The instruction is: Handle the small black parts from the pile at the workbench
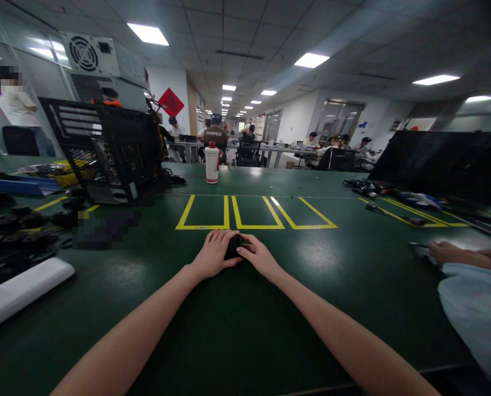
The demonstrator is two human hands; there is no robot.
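Observation:
Between my two hands is a small black object (pixel 232 247), partly hidden by the fingers, low over or on the green table (pixel 237 324). My left hand (pixel 215 253) wraps round its left side, fingers curved over the top and thumb below. From the right, my right hand (pixel 258 254) grips it, with the thumb against its front. The object's exact kind cannot be made out. Just beyond the hands, yellow tape outlines (pixel 257 226) mark three areas on the table.
A black computer case (pixel 121 148) and tangled black cables (pixel 14 231) stand at the left, near a white bar-shaped object (pixel 22 291). Beyond the tape is a white cup (pixel 212 165). On the right are a dark monitor (pixel 439 165), cables and another person's hands (pixel 459 256).

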